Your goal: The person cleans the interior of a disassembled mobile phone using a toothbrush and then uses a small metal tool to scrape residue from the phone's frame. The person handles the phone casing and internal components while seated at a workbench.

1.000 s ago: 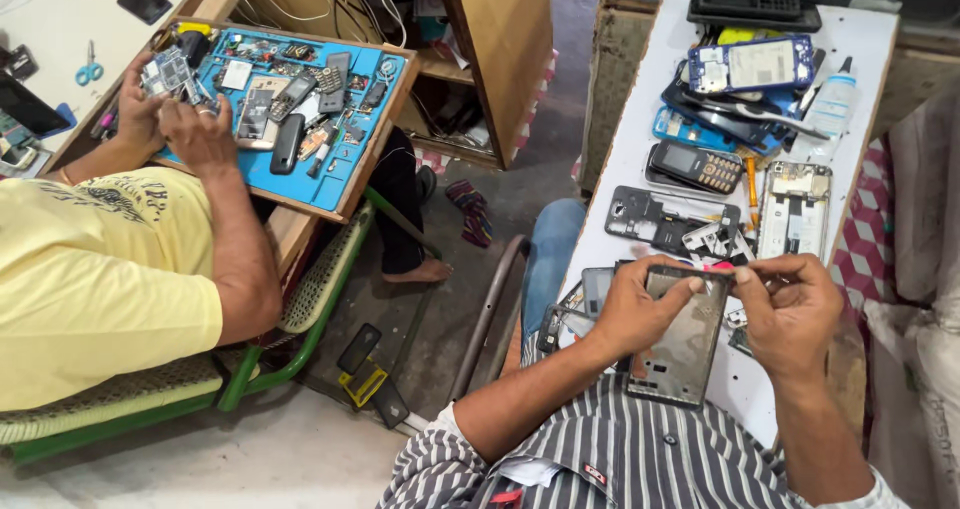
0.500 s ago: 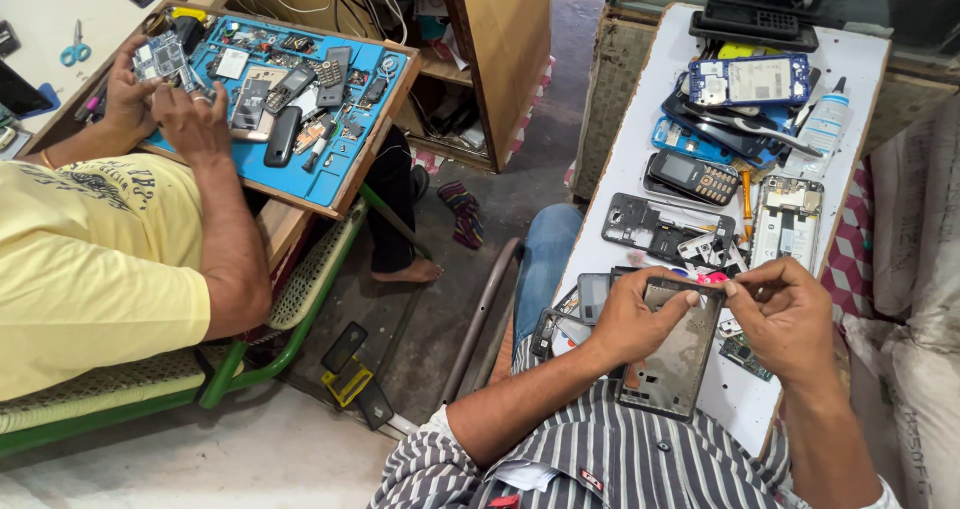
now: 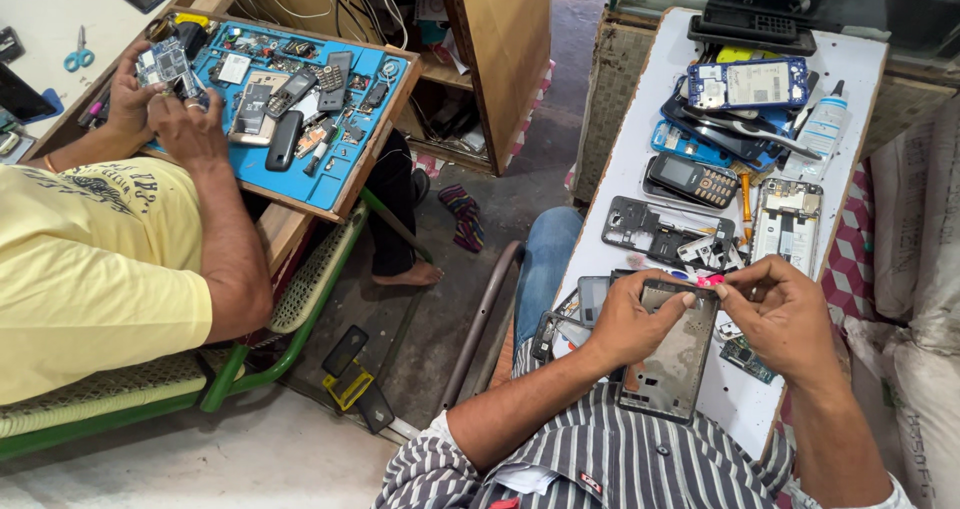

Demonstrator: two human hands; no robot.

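i look down at my two hands over the white desk (image 3: 640,119) in front of me. my left hand (image 3: 630,321) grips the left edge of a dark phone frame (image 3: 672,354), fingers curled around the side and the thumb pressed on its top edge. my right hand (image 3: 785,319) is at the upper right corner of the same frame, thumb and first finger pinched together on a small pink tool (image 3: 708,280); i cannot tell if its tip is already inside the seam. the frame is lifted off the desk and tilted toward me, its lower end over my striped shirt (image 3: 600,459).

as i judge it, the work is in the middle. the frame already shows bare, with no screen and no board inside, so the opening part seems done, and only the small work at the top corner is in hand. many other pieces are waiting: an open grey housing (image 3: 640,224), a keypad phone (image 3: 692,179), a blue-edged phone (image 3: 748,84), a small white bottle (image 3: 825,124) and a green board piece (image 3: 745,357) just beside my right hand.

on the left, another person in a yellow shirt (image 3: 90,269) holds a circuit board (image 3: 165,66) with both hands over a blue mat (image 3: 300,119) full of parts
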